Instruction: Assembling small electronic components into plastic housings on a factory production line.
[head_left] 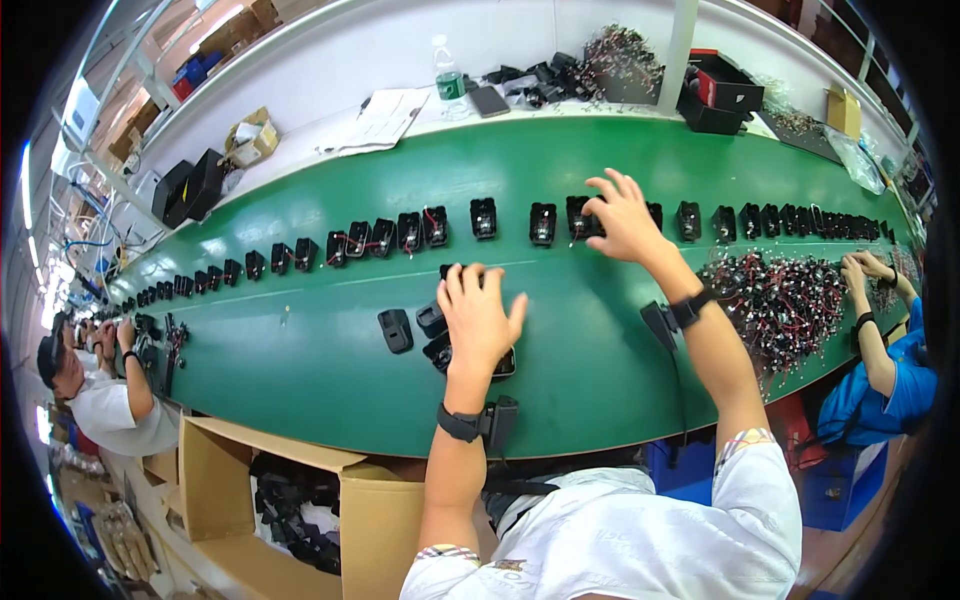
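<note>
My left hand (478, 318) is palm down over a small cluster of black plastic housings, its fingers apart and the thumb out to the side. The hand covers part of the cluster; a black housing (431, 319) shows at its left edge. Farther left, a separate black shell (395, 331) lies on the green table. My right hand (626, 217) reaches over the row of open black housings, fingers spread and curved beside one housing (579, 217). Whether the fingertips touch it, I cannot tell. Another open housing (543, 224) stands just left of that one.
The row runs along the green work surface (330, 390). A heap of small wired parts (775, 305) lies at right, near a co-worker in blue (880, 385). Another person (115, 405) works at far left. A cardboard box (215, 490) of black parts stands below the near edge.
</note>
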